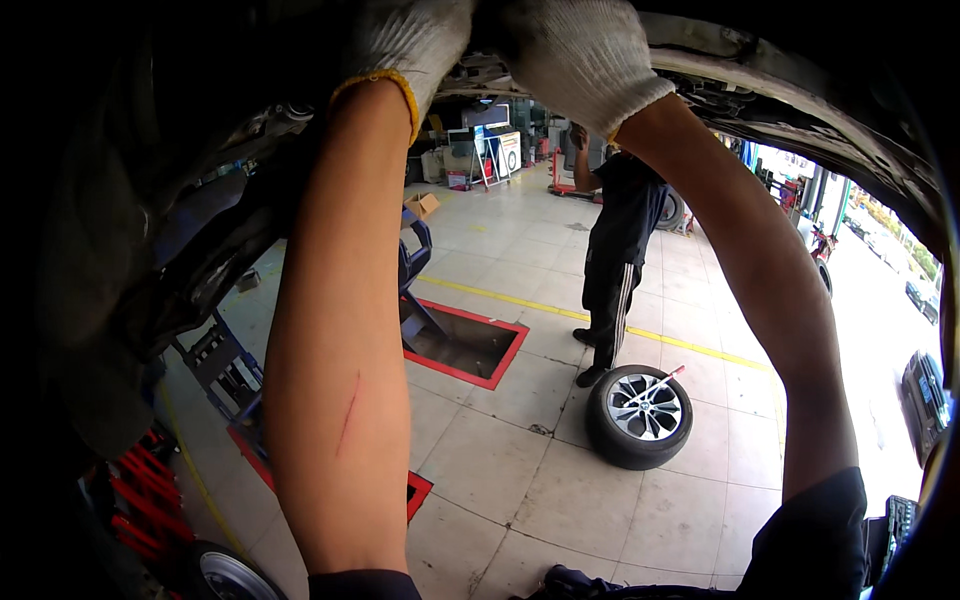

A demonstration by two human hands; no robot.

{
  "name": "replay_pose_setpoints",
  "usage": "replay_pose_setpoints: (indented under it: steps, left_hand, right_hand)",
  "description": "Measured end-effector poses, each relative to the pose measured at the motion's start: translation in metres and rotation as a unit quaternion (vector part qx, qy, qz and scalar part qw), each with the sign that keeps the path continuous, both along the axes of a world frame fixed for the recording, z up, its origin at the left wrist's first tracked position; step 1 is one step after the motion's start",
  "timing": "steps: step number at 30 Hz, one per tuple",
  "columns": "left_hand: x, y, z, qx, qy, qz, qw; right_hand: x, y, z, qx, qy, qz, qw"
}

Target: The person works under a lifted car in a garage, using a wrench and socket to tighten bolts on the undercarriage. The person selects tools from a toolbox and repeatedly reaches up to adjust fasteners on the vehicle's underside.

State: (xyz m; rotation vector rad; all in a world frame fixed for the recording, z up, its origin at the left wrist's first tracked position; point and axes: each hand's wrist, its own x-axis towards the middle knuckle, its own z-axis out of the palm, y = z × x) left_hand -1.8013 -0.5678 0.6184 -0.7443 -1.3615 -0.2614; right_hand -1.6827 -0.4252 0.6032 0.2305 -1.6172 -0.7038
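Both my arms reach up to the dark underside of a raised car (pixel 740 88). My left hand (pixel 405 45), in a white knit glove with a yellow cuff, is at the top edge of the head view, up against the dark underbody. My right hand (pixel 575 60), in a similar glove, is just to its right, also raised to the underbody. The fingers of both hands are cut off or lost in shadow, so I cannot make out what they hold. A thin red mark runs along my left forearm.
A co-worker (pixel 610 260) in dark clothes stands ahead. A loose wheel (pixel 600 420) with a tool across it lies on the tiled floor. Blue lift arms (pixel 415 255) stand over a red-edged floor pit (pixel 480 381). Red equipment (pixel 140 490) and another wheel (pixel 230 578) are at lower left.
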Motion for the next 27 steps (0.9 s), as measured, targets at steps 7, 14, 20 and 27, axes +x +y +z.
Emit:
replay_pose_setpoints:
  steps: [7, 14, 20, 27]
  left_hand:
    - [0.009, -0.007, -0.001, 0.028, -0.082, -0.056, 0.995]
    - [0.023, 0.009, -0.013, 0.095, -0.177, -0.267, 0.943]
    - [0.016, -0.003, -0.004, 0.133, -0.188, -0.182, 0.956]
    - [0.004, -0.005, -0.012, -0.006, 0.100, 0.047, 0.994]
  right_hand:
    - [0.000, -0.006, -0.001, -0.018, 0.008, 0.073, 0.997]
    - [-0.001, 0.012, -0.003, 0.001, 0.000, 0.036, 0.999]
    - [-0.003, 0.004, -0.007, 0.017, 0.021, -0.007, 1.000]
    - [0.001, 0.010, -0.008, 0.023, 0.002, 0.004, 1.000]
